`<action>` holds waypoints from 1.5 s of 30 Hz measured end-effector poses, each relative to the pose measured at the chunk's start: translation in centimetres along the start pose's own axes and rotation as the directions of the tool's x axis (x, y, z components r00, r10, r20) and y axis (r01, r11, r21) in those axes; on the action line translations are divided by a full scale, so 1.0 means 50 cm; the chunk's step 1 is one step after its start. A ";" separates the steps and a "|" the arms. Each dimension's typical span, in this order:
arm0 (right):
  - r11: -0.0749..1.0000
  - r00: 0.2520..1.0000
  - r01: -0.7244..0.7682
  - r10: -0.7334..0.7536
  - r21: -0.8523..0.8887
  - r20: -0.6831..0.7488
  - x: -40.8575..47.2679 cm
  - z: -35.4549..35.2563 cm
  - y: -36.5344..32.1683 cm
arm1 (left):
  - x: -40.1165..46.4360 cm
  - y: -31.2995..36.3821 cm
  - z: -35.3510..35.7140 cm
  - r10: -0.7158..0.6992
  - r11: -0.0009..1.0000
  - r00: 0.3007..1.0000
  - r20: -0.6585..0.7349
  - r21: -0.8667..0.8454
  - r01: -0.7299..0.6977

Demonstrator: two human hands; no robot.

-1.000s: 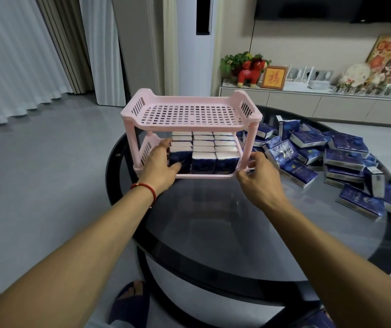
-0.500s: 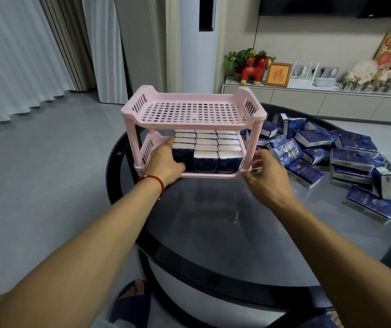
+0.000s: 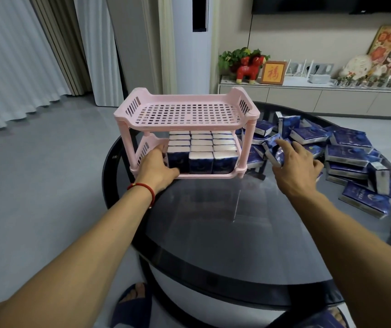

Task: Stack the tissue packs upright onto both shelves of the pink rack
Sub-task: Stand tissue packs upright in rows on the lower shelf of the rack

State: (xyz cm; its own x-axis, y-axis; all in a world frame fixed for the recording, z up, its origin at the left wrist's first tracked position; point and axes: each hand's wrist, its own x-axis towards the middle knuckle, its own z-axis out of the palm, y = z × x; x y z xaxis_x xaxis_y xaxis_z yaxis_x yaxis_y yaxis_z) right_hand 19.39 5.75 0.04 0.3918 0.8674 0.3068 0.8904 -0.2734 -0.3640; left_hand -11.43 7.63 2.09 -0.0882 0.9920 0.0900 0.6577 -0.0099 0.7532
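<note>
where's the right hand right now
In the head view the right hand reaches over the glass table, just right of the pink rack, its fingers spread at the near edge of the loose tissue packs.

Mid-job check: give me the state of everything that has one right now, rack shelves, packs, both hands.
Pink rack: upright on the glass table.
Top shelf: bare, no packs.
Bottom shelf: filled with upright packs.
Shelved packs: standing in three columns.
Loose packs: piled on the table right of the rack, mostly lying flat.
Left hand: resting against the front-left shelved pack.
Right hand: fingers spread, reaching over the pile, holding nothing.
</note>
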 end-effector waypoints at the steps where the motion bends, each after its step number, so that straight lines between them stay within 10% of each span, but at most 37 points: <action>1: 1.000 1.000 0.001 -0.001 0.013 -0.024 -0.002 -0.004 0.000 | -0.005 0.003 -0.002 0.003 1.000 1.000 0.001 0.009 -0.003; 8: 0.964 0.990 -0.088 0.111 0.250 -0.081 -0.051 -0.082 -0.028 | -0.111 0.013 -0.006 0.191 0.972 0.968 -0.164 0.167 -0.164; 12: 0.862 0.999 0.034 -0.042 0.506 0.004 -0.146 -0.129 -0.088 | -0.208 0.042 -0.001 0.333 0.935 0.918 -0.216 -0.052 -0.351; 16: 0.815 0.938 0.230 -0.332 0.532 0.102 -0.234 -0.113 -0.164 | -0.219 0.074 -0.003 0.112 0.846 0.987 0.117 -0.532 -0.033; 19: 0.767 0.896 0.323 -0.437 0.555 0.082 -0.251 -0.086 -0.202 | -0.220 0.075 0.000 0.001 0.781 0.995 0.102 -0.621 0.062; 26: 0.819 0.939 0.258 -0.337 0.513 0.065 -0.206 -0.075 -0.202 | -0.163 0.030 -0.075 0.162 0.973 0.944 -0.287 -0.115 -0.202; 32: 0.848 0.985 0.098 -0.156 0.521 0.069 -0.173 -0.068 -0.173 | -0.111 0.017 -0.053 0.445 0.896 0.834 -0.325 0.161 -0.415; 45: 0.821 0.975 0.003 -0.128 0.571 0.179 -0.136 -0.052 -0.153 | -0.065 -0.014 0.017 0.361 0.922 0.857 -0.368 -0.001 -0.388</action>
State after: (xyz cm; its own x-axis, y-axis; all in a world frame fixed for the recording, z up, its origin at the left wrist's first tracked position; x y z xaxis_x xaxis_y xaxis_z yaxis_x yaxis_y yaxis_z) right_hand 10.53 0.87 3.04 0.2262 0.9557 0.1881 0.5998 0.0155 -0.8000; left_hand -10.95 4.52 0.70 -0.1132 0.8005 0.5885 0.6397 -0.3945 0.6596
